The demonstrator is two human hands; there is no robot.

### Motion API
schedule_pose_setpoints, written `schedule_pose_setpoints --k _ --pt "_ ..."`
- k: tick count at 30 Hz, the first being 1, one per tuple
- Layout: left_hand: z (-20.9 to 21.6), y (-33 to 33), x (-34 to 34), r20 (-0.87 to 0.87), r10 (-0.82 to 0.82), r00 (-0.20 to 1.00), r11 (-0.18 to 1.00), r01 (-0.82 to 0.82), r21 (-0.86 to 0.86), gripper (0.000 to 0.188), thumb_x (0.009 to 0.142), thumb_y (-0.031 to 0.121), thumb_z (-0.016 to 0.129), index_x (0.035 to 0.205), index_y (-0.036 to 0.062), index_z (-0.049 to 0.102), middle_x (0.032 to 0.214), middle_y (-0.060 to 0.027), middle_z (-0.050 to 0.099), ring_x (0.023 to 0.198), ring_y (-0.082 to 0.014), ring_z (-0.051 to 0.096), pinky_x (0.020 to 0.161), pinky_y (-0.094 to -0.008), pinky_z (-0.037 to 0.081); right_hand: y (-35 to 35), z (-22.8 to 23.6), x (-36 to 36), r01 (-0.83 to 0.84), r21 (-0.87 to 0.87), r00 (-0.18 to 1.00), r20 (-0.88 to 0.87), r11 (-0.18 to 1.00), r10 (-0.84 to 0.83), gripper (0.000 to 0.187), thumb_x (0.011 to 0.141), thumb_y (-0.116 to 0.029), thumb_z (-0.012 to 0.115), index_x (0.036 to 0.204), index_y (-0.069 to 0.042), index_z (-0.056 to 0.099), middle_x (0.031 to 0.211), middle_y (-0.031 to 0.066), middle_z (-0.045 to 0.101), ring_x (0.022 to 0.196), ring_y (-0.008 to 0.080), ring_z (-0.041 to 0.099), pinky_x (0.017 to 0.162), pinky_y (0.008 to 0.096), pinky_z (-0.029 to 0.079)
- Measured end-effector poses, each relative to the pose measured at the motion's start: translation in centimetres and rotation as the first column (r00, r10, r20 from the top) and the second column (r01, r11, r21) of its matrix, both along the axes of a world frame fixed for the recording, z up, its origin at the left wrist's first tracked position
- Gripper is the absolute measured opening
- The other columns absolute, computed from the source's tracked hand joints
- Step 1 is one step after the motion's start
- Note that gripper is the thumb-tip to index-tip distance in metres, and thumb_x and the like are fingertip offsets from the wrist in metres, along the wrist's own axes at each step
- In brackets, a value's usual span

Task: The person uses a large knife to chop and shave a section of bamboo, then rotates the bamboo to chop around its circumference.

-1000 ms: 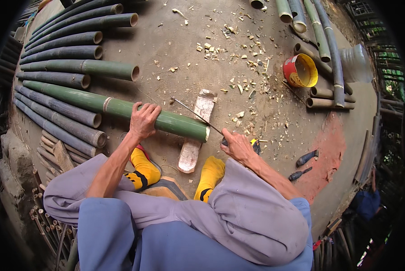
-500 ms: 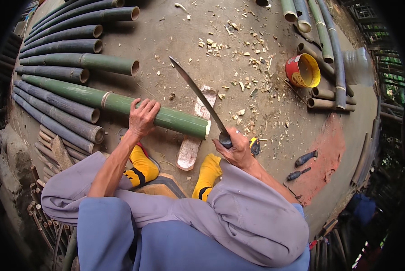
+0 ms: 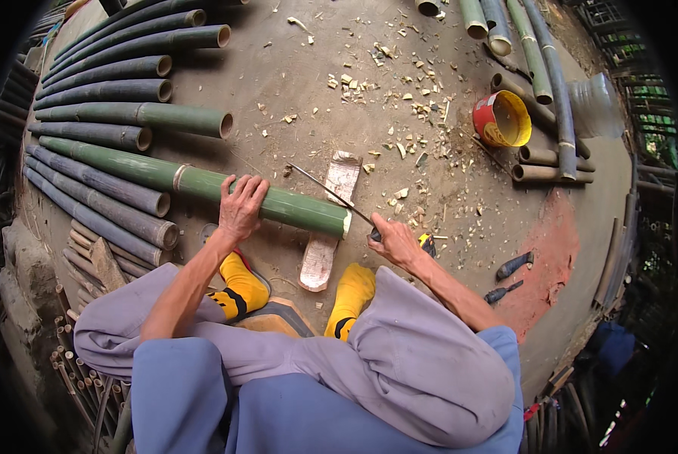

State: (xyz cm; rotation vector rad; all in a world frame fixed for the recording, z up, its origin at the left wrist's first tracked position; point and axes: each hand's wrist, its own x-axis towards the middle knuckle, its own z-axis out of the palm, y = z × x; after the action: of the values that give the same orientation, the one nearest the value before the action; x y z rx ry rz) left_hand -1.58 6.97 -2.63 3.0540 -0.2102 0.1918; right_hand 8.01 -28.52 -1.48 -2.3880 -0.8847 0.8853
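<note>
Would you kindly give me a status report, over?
Left hand holding green bamboo pole; right hand gripping long knife, blade at pole's cut end. Pole lying across wooden block. Chips on floor, none seen on pole.

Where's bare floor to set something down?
Floor right of the red patch, bordered by dark poles at the edge. Mostly bare: beyond the held green pole, between left bamboo poles and wood chips. Crowded: left, poles side by side; upper right, bucket and long poles.

I see a blue sleeved top (image 3: 301, 415) at six o'clock, loose mauve-grey trousers (image 3: 429, 363) at five, and yellow socks (image 3: 242, 284) with black markings at eight and six.
</note>
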Motion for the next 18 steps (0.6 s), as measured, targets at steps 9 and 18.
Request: schedule_pose_setpoints --k 9,18 --pt "1.3 0.0 3.8 -0.474 -0.131 0.871 0.987 0.072 -0.141 0.068 0.047 0.02 0.079 0.11 0.0123 0.056 0.099 -0.0051 0.064 0.103 -0.0246 0.062 0.105 -0.0549 0.033 0.7 1.9 -1.2 0.015 0.376 0.974 0.202 0.927 -0.098 0.035 0.081 -0.022 0.073 0.1 -0.003 0.051 0.075 0.0211 0.06 0.068 0.0412 0.063 0.057 0.0486 0.05" --pt "1.0 -0.6 1.6 -0.283 -0.091 0.955 0.994 0.071 -0.082 0.064 0.049 0.016 0.081 0.108 0.0141 0.056 0.1 -0.0021 0.063 0.099 -0.0199 0.061 0.099 -0.0481 0.04 2.1 6.1 -1.4 0.099 0.367 0.977 0.142 0.925 -0.161 0.032 0.083 -0.022 0.071 0.103 -0.007 0.05 0.08 0.0222 0.062 0.073 0.041 0.065 0.059 0.0471 0.052"
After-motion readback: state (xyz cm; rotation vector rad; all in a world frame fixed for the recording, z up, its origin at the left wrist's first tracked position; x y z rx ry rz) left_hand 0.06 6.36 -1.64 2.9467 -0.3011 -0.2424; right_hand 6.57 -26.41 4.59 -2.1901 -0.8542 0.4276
